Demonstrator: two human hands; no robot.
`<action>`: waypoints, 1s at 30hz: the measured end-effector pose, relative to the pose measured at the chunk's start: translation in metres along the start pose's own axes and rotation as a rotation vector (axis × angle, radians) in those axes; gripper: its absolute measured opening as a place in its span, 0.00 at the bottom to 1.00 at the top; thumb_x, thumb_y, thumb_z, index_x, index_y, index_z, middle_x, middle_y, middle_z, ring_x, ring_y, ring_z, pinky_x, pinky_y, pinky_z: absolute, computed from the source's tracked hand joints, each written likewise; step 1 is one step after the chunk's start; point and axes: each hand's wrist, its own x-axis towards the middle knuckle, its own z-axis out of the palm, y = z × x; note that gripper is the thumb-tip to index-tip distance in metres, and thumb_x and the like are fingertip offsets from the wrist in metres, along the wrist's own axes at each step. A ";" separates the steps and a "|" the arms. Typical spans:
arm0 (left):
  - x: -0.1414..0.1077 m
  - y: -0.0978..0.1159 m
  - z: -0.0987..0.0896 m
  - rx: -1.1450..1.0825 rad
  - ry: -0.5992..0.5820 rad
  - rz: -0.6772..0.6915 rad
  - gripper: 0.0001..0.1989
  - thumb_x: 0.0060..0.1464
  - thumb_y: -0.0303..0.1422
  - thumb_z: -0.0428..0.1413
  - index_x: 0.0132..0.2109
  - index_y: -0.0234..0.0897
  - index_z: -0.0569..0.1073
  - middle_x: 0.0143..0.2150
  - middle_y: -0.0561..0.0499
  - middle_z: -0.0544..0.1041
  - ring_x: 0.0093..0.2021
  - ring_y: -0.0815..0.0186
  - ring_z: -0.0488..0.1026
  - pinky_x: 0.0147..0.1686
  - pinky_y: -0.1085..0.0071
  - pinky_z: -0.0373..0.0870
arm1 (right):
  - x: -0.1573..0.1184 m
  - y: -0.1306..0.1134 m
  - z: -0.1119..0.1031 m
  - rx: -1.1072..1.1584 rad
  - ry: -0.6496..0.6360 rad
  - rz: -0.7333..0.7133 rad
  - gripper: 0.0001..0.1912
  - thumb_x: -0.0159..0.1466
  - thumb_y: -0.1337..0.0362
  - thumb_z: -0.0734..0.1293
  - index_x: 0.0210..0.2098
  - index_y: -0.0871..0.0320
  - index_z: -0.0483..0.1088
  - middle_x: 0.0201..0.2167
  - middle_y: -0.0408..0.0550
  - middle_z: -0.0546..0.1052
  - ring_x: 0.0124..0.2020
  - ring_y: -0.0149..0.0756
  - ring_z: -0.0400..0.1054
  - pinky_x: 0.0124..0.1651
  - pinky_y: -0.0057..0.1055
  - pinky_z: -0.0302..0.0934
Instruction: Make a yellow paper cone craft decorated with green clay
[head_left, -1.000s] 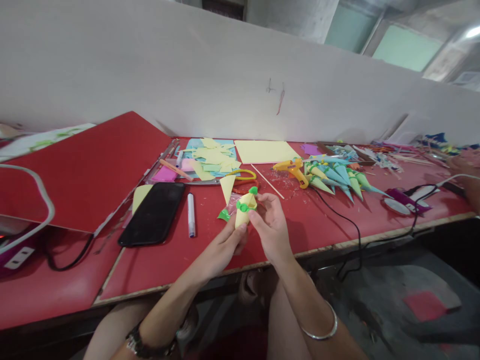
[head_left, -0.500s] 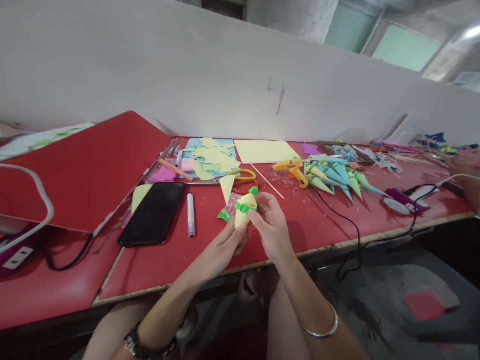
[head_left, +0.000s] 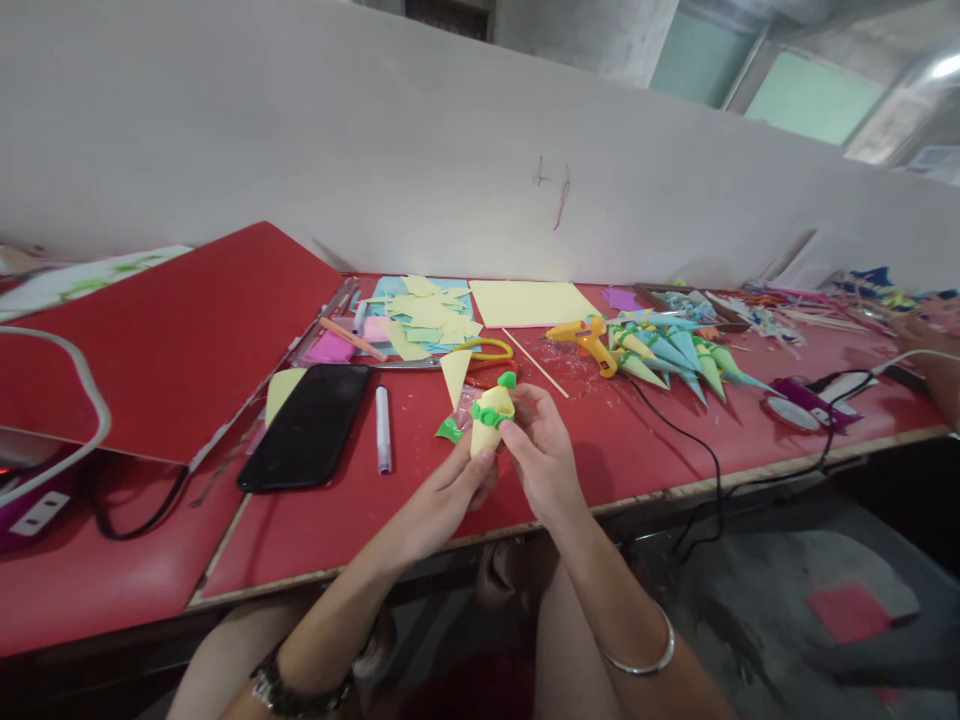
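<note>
A small pale-yellow paper cone with a bumpy green band and a green tip is held up over the table's front part. My left hand grips its lower end from the left, thumb along the front. From the right, my right hand pinches the cone's side near the band; some of its fingers are hidden behind. Just beyond lie a clear packet with green material, a pale-yellow paper triangle and scissors with yellow and red handles, partly covered.
Left of my hands are a white marker and a black phone. Paper scraps lie behind. Rightward are a yellow glue gun, its cord, and finished cones. Another person's hand shows far right.
Both hands and the cone stay almost in place. Only a very slight shift of the view shows.
</note>
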 end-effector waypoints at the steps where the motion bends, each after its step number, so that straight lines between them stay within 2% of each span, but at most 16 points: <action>1: 0.000 -0.001 0.000 -0.001 -0.003 0.003 0.17 0.50 0.48 0.50 0.28 0.37 0.61 0.23 0.57 0.55 0.23 0.72 0.50 0.23 0.73 0.49 | 0.000 0.000 0.000 0.002 0.008 -0.003 0.13 0.53 0.65 0.64 0.38 0.54 0.60 0.34 0.44 0.73 0.35 0.31 0.69 0.39 0.30 0.65; 8: 0.001 -0.003 -0.002 0.033 -0.027 0.027 0.17 0.52 0.47 0.48 0.29 0.37 0.60 0.23 0.57 0.54 0.23 0.73 0.49 0.22 0.73 0.49 | 0.000 0.001 0.001 0.023 0.043 -0.001 0.12 0.53 0.66 0.65 0.37 0.54 0.61 0.35 0.44 0.73 0.36 0.30 0.68 0.39 0.28 0.64; 12: 0.002 -0.003 -0.003 0.037 -0.047 0.035 0.16 0.53 0.45 0.46 0.28 0.37 0.59 0.23 0.58 0.54 0.23 0.73 0.49 0.22 0.74 0.49 | -0.001 0.000 0.001 0.076 0.020 0.022 0.13 0.53 0.66 0.64 0.38 0.54 0.61 0.35 0.43 0.72 0.36 0.30 0.68 0.40 0.29 0.64; 17: 0.002 -0.005 -0.006 0.044 -0.104 -0.011 0.17 0.52 0.45 0.46 0.25 0.37 0.55 0.21 0.59 0.52 0.21 0.74 0.48 0.21 0.75 0.47 | -0.002 -0.002 0.004 0.086 0.013 0.056 0.15 0.52 0.66 0.65 0.39 0.55 0.60 0.33 0.42 0.71 0.34 0.28 0.67 0.37 0.25 0.64; 23: 0.004 -0.007 -0.007 0.162 -0.004 -0.050 0.15 0.48 0.44 0.50 0.26 0.37 0.56 0.19 0.61 0.54 0.20 0.75 0.49 0.20 0.77 0.48 | -0.002 -0.003 0.006 0.046 -0.002 0.058 0.16 0.52 0.66 0.65 0.40 0.55 0.60 0.36 0.43 0.72 0.38 0.29 0.68 0.41 0.26 0.63; 25: 0.005 -0.005 -0.006 0.180 0.024 -0.028 0.15 0.45 0.42 0.51 0.25 0.37 0.57 0.19 0.60 0.55 0.20 0.75 0.50 0.20 0.77 0.49 | -0.004 -0.004 0.005 0.034 -0.052 0.051 0.19 0.53 0.66 0.65 0.44 0.54 0.59 0.40 0.45 0.72 0.40 0.31 0.68 0.42 0.28 0.64; 28: 0.005 -0.003 -0.006 0.183 0.060 0.028 0.14 0.40 0.40 0.54 0.24 0.36 0.59 0.20 0.59 0.58 0.22 0.75 0.53 0.21 0.78 0.53 | -0.010 -0.006 0.005 -0.030 -0.193 0.056 0.28 0.53 0.67 0.65 0.52 0.52 0.54 0.45 0.47 0.71 0.43 0.33 0.68 0.45 0.31 0.63; 30: 0.004 -0.002 -0.009 0.185 0.069 0.050 0.14 0.38 0.38 0.55 0.21 0.36 0.58 0.18 0.59 0.57 0.21 0.75 0.53 0.21 0.78 0.54 | -0.014 -0.009 0.006 -0.134 -0.278 0.051 0.29 0.53 0.67 0.65 0.54 0.53 0.55 0.46 0.47 0.71 0.45 0.34 0.67 0.49 0.34 0.61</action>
